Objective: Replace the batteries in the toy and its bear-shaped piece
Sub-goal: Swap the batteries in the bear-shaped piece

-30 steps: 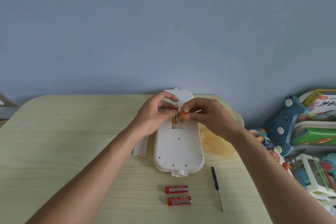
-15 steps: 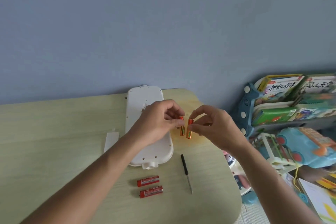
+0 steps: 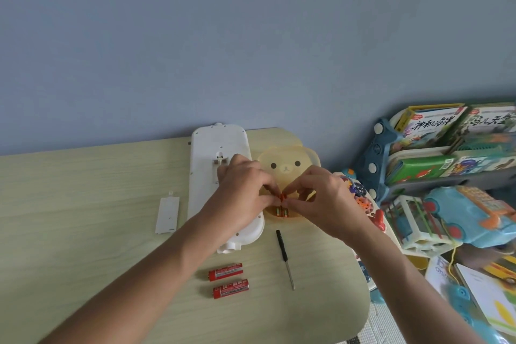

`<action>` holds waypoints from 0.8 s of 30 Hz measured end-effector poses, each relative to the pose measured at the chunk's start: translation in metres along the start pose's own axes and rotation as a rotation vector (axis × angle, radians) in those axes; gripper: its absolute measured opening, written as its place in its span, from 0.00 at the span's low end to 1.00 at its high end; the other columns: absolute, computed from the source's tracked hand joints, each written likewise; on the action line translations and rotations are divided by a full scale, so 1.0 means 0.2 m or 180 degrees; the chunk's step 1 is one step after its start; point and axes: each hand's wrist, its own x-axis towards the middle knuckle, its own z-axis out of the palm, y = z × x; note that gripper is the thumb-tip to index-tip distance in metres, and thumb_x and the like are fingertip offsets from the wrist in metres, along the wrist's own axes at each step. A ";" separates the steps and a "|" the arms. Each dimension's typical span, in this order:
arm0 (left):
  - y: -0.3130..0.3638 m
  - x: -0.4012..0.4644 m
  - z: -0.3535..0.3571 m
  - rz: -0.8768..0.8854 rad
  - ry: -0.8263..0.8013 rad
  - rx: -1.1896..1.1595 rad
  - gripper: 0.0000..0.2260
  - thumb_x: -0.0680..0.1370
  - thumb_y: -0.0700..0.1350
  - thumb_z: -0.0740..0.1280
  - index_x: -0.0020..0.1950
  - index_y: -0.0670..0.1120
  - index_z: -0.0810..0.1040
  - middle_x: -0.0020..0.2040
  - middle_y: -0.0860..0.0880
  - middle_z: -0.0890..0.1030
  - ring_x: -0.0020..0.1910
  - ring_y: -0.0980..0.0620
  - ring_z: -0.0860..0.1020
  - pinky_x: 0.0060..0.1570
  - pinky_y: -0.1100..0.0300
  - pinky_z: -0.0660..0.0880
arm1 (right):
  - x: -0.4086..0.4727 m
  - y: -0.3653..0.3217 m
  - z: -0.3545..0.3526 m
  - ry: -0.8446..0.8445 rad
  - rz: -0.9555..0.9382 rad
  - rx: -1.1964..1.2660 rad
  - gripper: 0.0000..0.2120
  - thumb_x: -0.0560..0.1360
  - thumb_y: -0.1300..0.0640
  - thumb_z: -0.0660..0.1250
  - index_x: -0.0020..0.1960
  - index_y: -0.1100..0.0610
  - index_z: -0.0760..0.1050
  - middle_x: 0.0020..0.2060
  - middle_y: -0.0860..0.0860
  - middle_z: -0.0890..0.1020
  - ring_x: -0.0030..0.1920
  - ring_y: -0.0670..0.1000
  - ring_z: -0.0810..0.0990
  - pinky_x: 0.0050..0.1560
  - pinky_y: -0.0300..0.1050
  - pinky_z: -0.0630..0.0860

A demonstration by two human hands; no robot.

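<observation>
Hands, left [image 3: 245,193] and right [image 3: 329,198], each pinch small orange cylindrical batteries [image 3: 282,205] over the yellow translucent bear-shaped plastic piece [image 3: 284,167] lying on the pale wood counter [image 3: 83,204] beside the white oblong plastic toy [image 3: 212,148]; light, rigid, slick, probably best gripped mid-barrel.

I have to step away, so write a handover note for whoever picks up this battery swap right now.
Left hand and right hand: fingers pinch two orange batteries over the bear piece.
White toy lies face down, compartment open and seemingly empty; its cover lies to the left.
Two red batteries and screwdriver lie on the table.
Left: fit the red batteries, close up.
</observation>
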 end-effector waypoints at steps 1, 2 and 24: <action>0.00 0.00 0.00 -0.0016 -0.0010 0.0027 0.09 0.68 0.59 0.76 0.45 0.58 0.86 0.45 0.61 0.80 0.57 0.54 0.68 0.54 0.54 0.60 | 0.00 0.00 0.01 -0.0005 -0.0028 -0.0011 0.08 0.70 0.52 0.78 0.48 0.51 0.86 0.44 0.46 0.79 0.40 0.45 0.81 0.41 0.42 0.81; 0.00 0.01 0.00 -0.0016 -0.0013 0.0020 0.10 0.67 0.59 0.76 0.46 0.58 0.85 0.48 0.60 0.79 0.58 0.53 0.68 0.57 0.54 0.62 | 0.00 0.01 0.01 0.0027 -0.0062 0.0003 0.08 0.70 0.52 0.78 0.49 0.51 0.86 0.45 0.46 0.79 0.41 0.45 0.81 0.42 0.42 0.81; -0.03 0.06 -0.08 0.0267 -0.0133 -0.0169 0.48 0.61 0.58 0.81 0.76 0.55 0.60 0.72 0.56 0.67 0.71 0.56 0.65 0.67 0.65 0.59 | -0.01 0.21 -0.05 -0.0096 0.0629 0.0888 0.64 0.60 0.56 0.85 0.82 0.48 0.47 0.72 0.45 0.67 0.69 0.45 0.70 0.66 0.43 0.71</action>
